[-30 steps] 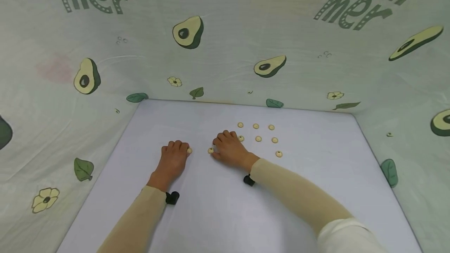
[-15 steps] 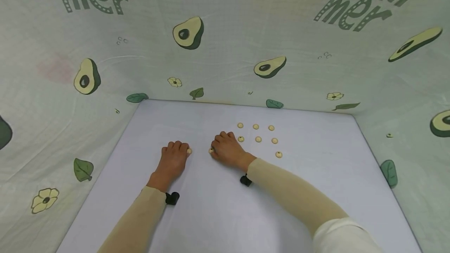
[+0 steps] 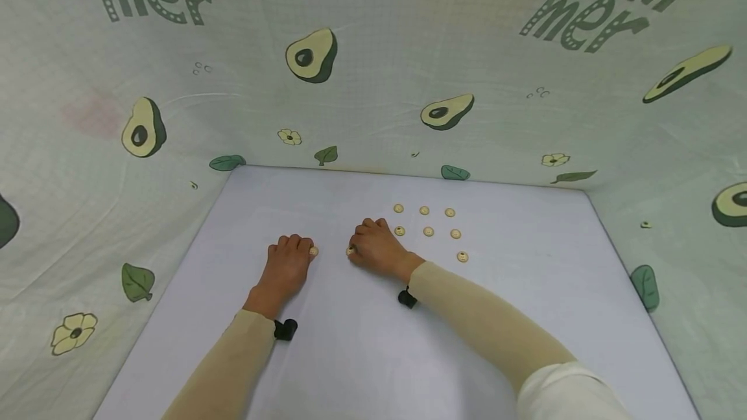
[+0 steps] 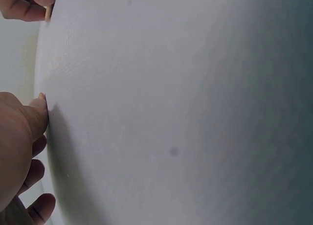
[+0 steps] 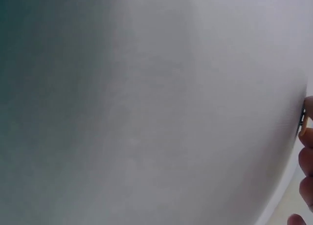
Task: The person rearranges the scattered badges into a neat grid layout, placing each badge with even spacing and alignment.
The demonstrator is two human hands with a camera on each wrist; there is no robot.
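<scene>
On the white tabletop my left hand [image 3: 288, 264] holds a small round tan button [image 3: 314, 251] at its thumb and index finger. In the left wrist view only a sliver of that button [image 4: 42, 95] shows at the thumb tip. A short way to the right, my right hand [image 3: 379, 250] pinches a second tan button [image 3: 350, 251], partly covered by the fingers in the head view. The right wrist view shows this button [image 5: 303, 124] standing on edge between fingertips, with dark parts on one face. The two held buttons are apart, facing each other.
Several similar buttons [image 3: 428, 231] lie in loose rows beyond and to the right of my right hand, one button [image 3: 462, 256] nearest me. A printed avocado cloth [image 3: 373, 83] rises behind and beside the white tabletop [image 3: 362, 355].
My right hand has closed its fingers on the second button and shifted slightly left, uncovering a button behind it. My left hand has stayed in place.
</scene>
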